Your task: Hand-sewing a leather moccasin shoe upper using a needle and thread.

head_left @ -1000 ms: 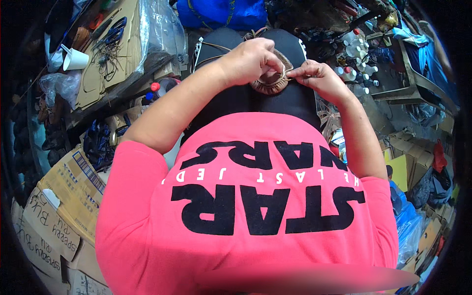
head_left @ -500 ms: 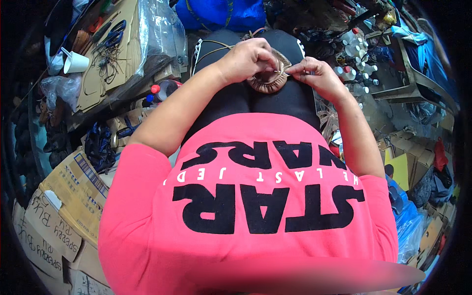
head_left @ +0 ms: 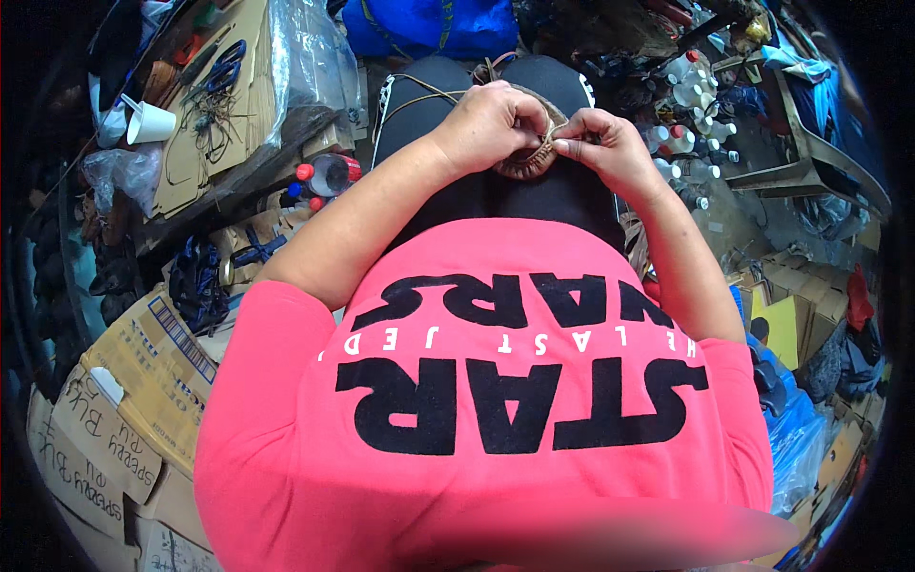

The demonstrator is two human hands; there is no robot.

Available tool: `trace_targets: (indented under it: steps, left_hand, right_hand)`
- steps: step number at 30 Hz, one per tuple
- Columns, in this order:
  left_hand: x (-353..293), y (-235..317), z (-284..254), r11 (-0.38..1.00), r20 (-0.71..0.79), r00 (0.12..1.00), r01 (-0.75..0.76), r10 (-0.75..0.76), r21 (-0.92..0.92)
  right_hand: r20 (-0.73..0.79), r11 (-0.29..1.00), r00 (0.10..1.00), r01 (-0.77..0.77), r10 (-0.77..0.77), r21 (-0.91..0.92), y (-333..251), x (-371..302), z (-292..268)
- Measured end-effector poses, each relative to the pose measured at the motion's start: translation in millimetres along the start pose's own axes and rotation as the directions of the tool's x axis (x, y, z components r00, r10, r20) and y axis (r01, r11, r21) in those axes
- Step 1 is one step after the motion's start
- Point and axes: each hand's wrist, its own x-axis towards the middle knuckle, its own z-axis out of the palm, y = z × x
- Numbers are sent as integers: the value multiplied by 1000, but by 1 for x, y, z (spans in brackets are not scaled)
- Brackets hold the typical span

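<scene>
Over my lap, between my thighs, lies a brown moccasin-type shoe upper (head_left: 524, 168) with a gathered, puckered rim. My left hand (head_left: 491, 127) is closed at its left side, fingertips pinched at the stitched edge and hiding part of the opening. On the other side my right hand (head_left: 608, 151) pinches the right edge between thumb and forefinger. Both hands' fingertips nearly meet over the rim. A thin tan cord (head_left: 419, 87) trails left from the work across my dark-trousered thigh. Whether a needle is in the fingers I cannot make out.
At the left, a cardboard-topped surface (head_left: 205, 157) carries blue-handled scissors (head_left: 227, 65), thread scraps and a white cup (head_left: 151, 124). A bottle (head_left: 334, 174) lies beside it. Several bottles (head_left: 688, 91) stand at the right. A blue bag (head_left: 429, 29) is ahead; cardboard boxes (head_left: 143, 372) sit lower left.
My left hand has moved slightly right and down, my right hand slightly left, closing the gap between them. The upper is tilted and more covered by my fingers.
</scene>
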Motion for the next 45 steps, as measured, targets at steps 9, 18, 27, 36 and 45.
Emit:
trace_targets:
  steps: [9,18,27,36,45]
  left_hand:
    - [-8,3,-19,986,136,976,168,-169,23]
    - [6,9,-21,989,324,940,71,-110,129]
    - [11,10,-24,973,403,907,31,-123,227]
    - [-8,-10,-49,980,377,926,-92,19,176]
    - [-25,9,-147,829,-135,937,209,-321,-519]
  right_hand:
    - [-79,998,995,66,-67,-8,22,-16,-18]
    - [-125,998,991,43,-38,41,15,-52,-42]
    - [58,686,993,110,-99,-719,-45,-10,-33]
    - [311,541,929,369,-199,-756,-28,-9,-18]
    - [-268,695,959,131,92,707,16,-24,-80]
